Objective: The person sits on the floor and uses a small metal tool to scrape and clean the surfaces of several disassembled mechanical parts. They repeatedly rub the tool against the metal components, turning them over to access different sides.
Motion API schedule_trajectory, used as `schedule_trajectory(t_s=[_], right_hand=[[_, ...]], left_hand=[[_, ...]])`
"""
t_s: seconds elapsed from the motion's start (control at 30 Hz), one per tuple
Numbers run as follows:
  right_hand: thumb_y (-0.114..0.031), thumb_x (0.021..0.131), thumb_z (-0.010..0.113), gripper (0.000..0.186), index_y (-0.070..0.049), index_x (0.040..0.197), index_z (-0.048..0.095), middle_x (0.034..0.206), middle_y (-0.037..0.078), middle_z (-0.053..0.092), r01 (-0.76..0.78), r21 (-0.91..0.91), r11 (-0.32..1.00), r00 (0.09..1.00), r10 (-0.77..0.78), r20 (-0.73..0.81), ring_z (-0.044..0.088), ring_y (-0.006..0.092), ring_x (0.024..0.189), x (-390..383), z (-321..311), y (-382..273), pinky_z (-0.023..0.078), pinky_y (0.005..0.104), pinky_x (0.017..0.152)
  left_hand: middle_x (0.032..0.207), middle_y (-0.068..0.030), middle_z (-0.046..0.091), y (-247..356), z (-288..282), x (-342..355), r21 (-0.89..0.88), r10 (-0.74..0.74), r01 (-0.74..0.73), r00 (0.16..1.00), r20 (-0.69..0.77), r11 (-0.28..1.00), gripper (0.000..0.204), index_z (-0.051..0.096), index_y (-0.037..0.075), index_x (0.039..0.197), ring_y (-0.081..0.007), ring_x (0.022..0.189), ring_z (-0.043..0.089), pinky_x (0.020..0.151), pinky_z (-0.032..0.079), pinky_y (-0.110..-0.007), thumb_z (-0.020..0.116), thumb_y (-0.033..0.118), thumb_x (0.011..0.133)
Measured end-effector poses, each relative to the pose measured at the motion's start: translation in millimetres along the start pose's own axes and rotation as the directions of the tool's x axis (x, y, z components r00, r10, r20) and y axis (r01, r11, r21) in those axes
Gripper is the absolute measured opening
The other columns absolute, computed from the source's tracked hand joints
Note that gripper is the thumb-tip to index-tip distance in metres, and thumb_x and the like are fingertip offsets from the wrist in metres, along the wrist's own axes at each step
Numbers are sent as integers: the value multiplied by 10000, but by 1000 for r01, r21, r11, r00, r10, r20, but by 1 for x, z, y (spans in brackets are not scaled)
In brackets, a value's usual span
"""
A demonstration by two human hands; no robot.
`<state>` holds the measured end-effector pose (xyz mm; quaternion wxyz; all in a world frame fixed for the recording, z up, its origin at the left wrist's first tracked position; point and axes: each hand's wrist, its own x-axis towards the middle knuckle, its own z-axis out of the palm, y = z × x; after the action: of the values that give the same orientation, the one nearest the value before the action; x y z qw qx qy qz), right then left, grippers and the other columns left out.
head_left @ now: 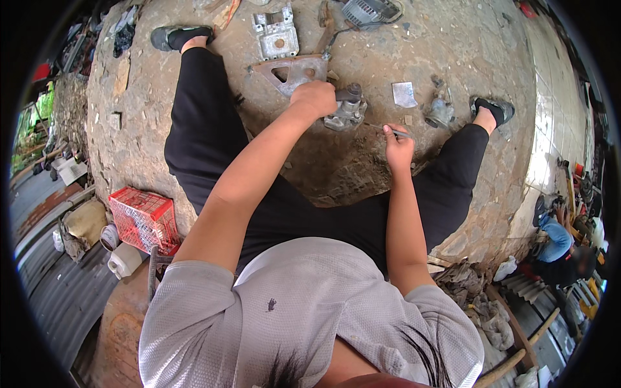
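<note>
My left hand [315, 100] is a closed fist beside a dark metal piece with a rounded, hammer-like head [350, 93]. Its fingers seem wrapped around that piece, though the grip is partly hidden. The head lies over a grey cast-metal part [347, 116] on the ground between my legs. To the right, my right hand [398, 147] pinches a slim metal rod-like tool [402, 134]. The thin end of this tool points left toward the cast part; contact cannot be made out. A fan-shaped metal plate [299, 70] with a triangular hole lies just beyond my left hand.
Farther off lie a box-like metal casting [276, 35] and a finned grey housing [370, 14]. A silvery square sheet [404, 94] and a small metal assembly [440, 112] are near my right foot. A red crate [143, 216] stands at left; another person [556, 242] is at far right.
</note>
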<state>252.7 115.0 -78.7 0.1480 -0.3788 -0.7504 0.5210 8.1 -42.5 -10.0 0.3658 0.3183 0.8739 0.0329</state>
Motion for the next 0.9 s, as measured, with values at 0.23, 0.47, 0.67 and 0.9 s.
schedule_trajectory(t_s=[0.23, 0.47, 0.67, 0.9], right_hand=[[-202, 1009, 771, 228, 12, 1086, 779, 934, 68, 775, 0, 99, 995, 995, -9, 97, 687, 171, 868, -1, 8, 13, 539, 315, 842], [-201, 1011, 767, 195, -21, 1082, 794, 923, 54, 759, -67, 99, 993, 996, 61, 62, 667, 135, 847, 8, -2, 10, 535, 314, 781], [-218, 995, 788, 218, -7, 1046, 792, 898, 59, 762, -25, -16, 1000, 998, 26, 64, 658, 117, 827, 6, 7, 5, 534, 310, 751], [-197, 1044, 727, 244, 36, 1106, 760, 906, 78, 777, 25, 184, 983, 981, -60, 183, 670, 124, 780, 16, -7, 7, 520, 282, 682]], left_hand=[[1204, -173, 777, 1, -1, -3, -29, 36, -37, 999, -37, 999, 337, 802, 58, 1148, -352, 1138, 746, 968, 598, -471, 624, 185, 891], [1214, -167, 775, 2, -2, -3, -21, 11, -12, 999, -31, 1000, 333, 803, 61, 1146, -347, 1143, 745, 968, 599, -469, 619, 187, 899], [1204, -172, 777, 1, -3, -4, -31, 15, -16, 999, -28, 999, 335, 805, 55, 1140, -348, 1137, 748, 972, 597, -460, 614, 181, 896], [1226, -142, 764, 4, -2, 2, 16, -22, 22, 1000, 12, 1000, 377, 765, 137, 1234, -349, 1180, 718, 1007, 579, -476, 603, 182, 896]])
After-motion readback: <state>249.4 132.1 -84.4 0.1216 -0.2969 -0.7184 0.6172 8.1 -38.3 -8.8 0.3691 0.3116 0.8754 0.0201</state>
